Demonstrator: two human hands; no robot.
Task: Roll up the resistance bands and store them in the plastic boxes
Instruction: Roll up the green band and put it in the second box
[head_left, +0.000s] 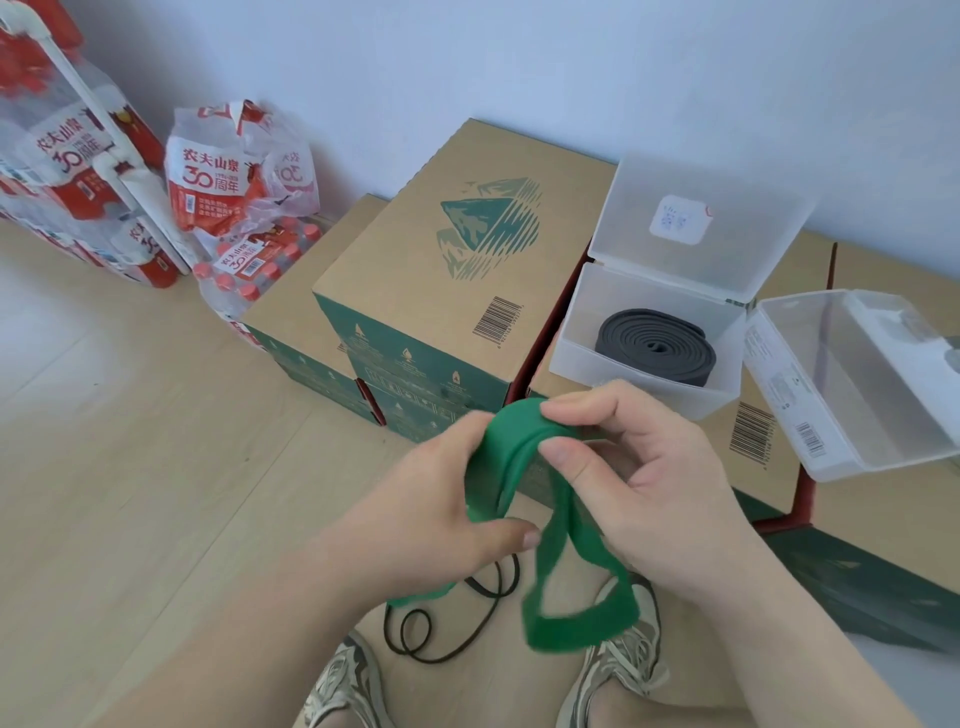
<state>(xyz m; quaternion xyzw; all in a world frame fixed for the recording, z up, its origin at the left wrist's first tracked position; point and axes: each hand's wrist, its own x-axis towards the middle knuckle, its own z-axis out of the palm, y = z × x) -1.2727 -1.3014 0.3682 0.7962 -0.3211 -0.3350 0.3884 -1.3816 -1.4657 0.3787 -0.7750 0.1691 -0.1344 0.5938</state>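
A green resistance band (563, 623) hangs between both hands, its upper end bent into a curve and its lower loop dangling above my shoes. My left hand (431, 499) grips the curved part from the left with thumb underneath. My right hand (639, 467) pinches the top of the curve between thumb and fingers. A rolled grey band (655, 345) lies inside an open translucent plastic box (582, 338) on the cartons. A second plastic box (852, 384) stands open to its right, with nothing visible inside. A thin black band (452, 623) lies looped on the floor.
Stacked brown and green cartons (426, 270) stand ahead and to the right. Shrink-wrapped packs of red-capped water bottles (234, 208) sit at the back left against the wall. My two shoes (343, 680) are at the bottom on the wooden floor.
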